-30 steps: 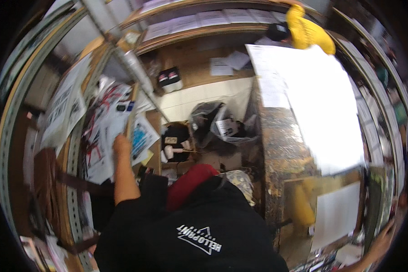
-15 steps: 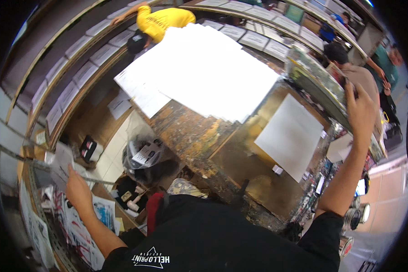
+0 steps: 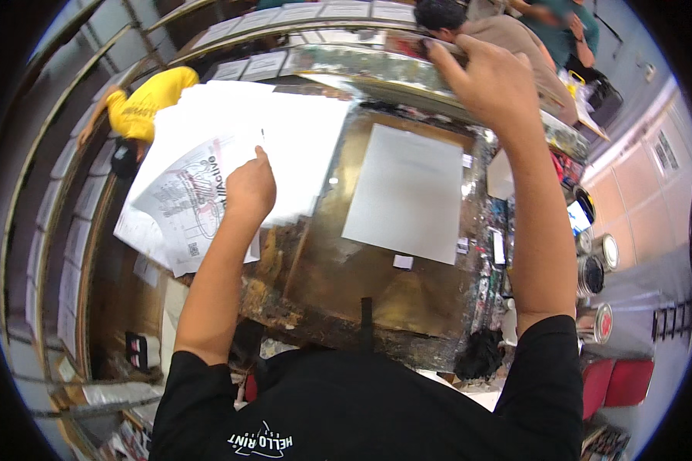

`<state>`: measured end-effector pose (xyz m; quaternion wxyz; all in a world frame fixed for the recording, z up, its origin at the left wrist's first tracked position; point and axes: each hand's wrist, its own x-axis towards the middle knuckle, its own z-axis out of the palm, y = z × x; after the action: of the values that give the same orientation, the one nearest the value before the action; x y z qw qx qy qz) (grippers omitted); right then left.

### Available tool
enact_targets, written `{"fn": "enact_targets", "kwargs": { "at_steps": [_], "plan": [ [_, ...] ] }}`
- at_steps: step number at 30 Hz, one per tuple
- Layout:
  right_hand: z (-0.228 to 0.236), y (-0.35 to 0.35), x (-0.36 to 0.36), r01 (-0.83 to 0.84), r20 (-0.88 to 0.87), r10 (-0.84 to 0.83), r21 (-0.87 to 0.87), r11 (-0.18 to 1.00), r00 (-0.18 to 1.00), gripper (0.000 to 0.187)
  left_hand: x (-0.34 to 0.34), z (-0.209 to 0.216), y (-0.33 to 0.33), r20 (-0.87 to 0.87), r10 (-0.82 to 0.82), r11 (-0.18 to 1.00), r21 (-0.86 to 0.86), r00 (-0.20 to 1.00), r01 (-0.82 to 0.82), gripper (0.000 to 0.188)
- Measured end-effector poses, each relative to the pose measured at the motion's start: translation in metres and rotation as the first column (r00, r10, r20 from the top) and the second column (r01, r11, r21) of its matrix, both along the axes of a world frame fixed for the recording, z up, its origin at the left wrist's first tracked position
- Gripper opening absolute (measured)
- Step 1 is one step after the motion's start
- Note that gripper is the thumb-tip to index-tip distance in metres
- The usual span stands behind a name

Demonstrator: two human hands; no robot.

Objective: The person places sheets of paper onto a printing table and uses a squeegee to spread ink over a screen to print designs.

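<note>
My right hand (image 3: pixel 500 84) is raised at the far side, its fingers closed over the upper edge of a tilted, ink-smeared screen-printing frame (image 3: pixel 377 71); a dark spot shows at its fingertips. Over the white paper stack (image 3: pixel 292 115), my left hand (image 3: pixel 251 186) has its index finger stretched out. A curling printed sheet (image 3: pixel 184 203) with dark and pink print hangs at its thumb side, apparently held in the hand. Between my arms, a pale blank sheet (image 3: pixel 407 192) lies flat on a brown board (image 3: pixel 323 269), with small white tabs, such as this tab (image 3: pixel 403 262), along its edges.
At the left a person in yellow (image 3: pixel 150 100) bends beside shelves (image 3: pixel 73 261) of sheets. Beyond the frame are a person in brown (image 3: pixel 507 46) and one in green (image 3: pixel 584 38). Several cans (image 3: pixel 592 273) stand along the right, and a black cloth (image 3: pixel 480 353) at the table's near edge.
My left hand has swung from the lower left to above the white stack, bringing the printed sheet along. The view has turned right; my right hand stays on the raised frame.
</note>
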<state>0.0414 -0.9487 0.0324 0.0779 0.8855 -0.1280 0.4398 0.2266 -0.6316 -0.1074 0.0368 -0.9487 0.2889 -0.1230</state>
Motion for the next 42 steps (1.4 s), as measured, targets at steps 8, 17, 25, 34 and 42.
{"fn": "enact_targets", "kwargs": {
  "at_steps": [8, 17, 25, 34, 42],
  "plan": [
    [0.002, 0.022, -0.002, 0.061, -0.031, -0.062, -0.017, 0.998, 0.998, 0.060, -0.005, -0.078, -0.181, -0.273, -0.339, 0.915, 0.126, 0.900, 0.383, 0.054],
    [0.013, 0.050, -0.002, 0.031, -0.027, -0.032, -0.041, 0.999, 0.999, 0.057, -0.090, -0.105, -0.196, -0.367, -0.609, 0.740, -0.583, 0.703, 0.337, 0.060],
    [0.052, 0.072, -0.011, 0.146, -0.383, -0.046, 0.237, 0.960, 0.923, 0.065, -0.082, -0.150, -0.054, -0.318, -0.773, 0.630, -0.286, 0.549, 0.722, 0.106],
    [0.049, 0.094, -0.018, 0.096, -0.338, -0.027, 0.189, 0.977, 0.941, 0.065, -0.141, -0.155, -0.072, -0.239, -0.779, 0.627, -0.298, 0.580, 0.720, 0.120],
    [0.054, 0.114, -0.010, 0.160, -0.332, -0.077, 0.228, 0.961, 0.940, 0.061, -0.139, -0.157, -0.050, -0.234, -0.804, 0.594, -0.374, 0.547, 0.713, 0.119]
  ]
}}
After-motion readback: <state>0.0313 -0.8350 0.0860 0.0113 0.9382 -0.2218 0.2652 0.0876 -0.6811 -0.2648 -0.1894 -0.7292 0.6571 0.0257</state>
